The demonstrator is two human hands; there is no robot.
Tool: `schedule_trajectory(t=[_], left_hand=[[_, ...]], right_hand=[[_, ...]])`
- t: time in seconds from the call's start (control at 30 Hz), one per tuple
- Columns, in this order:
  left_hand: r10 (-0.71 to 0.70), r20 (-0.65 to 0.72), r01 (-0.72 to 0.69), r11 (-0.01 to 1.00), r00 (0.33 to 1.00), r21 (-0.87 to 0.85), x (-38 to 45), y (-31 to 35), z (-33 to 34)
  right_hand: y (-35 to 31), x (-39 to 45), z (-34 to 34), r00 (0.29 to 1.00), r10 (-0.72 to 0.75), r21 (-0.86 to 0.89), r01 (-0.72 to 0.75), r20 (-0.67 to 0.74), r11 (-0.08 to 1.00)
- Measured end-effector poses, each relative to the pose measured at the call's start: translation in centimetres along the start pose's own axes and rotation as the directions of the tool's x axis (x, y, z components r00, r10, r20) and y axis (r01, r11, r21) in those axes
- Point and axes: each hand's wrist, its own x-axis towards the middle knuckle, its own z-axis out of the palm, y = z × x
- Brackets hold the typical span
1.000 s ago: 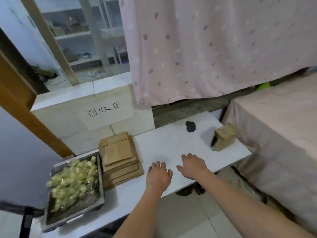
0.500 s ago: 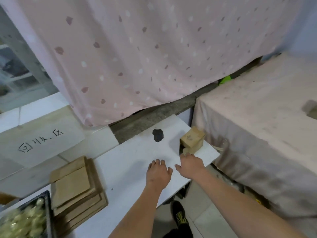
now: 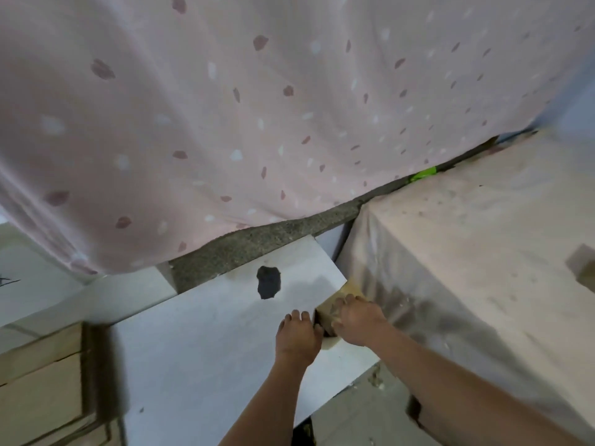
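- Pink dotted curtain [image 3: 289,123] fills the top of my feed; a cut-off black stroke [image 3: 6,281] at the left edge is unreadable.
- White table [image 3: 209,349] lies below it.
- Right hand [image 3: 357,320] curls over the cardboard box [image 3: 325,310] at the table's far right corner.
- Left hand [image 3: 297,336] lies flat just beside it.
- Box's dark open side faces left; its long axis is hidden.

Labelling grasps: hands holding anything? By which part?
Right hand grips the cardboard box from above, by its top. Left hand lies flat on the table, holding nothing.
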Motion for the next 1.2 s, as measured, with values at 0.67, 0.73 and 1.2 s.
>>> schedule_trajectory(t=[0.67, 0.73, 1.2], left_hand=[[-0.287, 0.195, 0.344, 0.844, 0.938, -0.413, 4.3, 0.4, 2.0], [-0.375, 0.227, 0.438, 0.761, 0.899, -0.479, 4.5, 0.1, 1.9], [-0.617, 0.498, 0.412, -0.290, 0.610, -0.863, 7.0, 1.5, -1.1]], right_hand=[[1.5, 7.8, 2.0, 0.894, -0.424, -0.357, 0.446, 0.142, 0.821], [1.6, 8.5, 1.9, 0.879, -0.462, -0.302, 0.474, 0.115, 0.827], [0.9, 12.2, -1.0, 0.929, -0.311, 0.385, 0.366, -0.200, 0.847]])
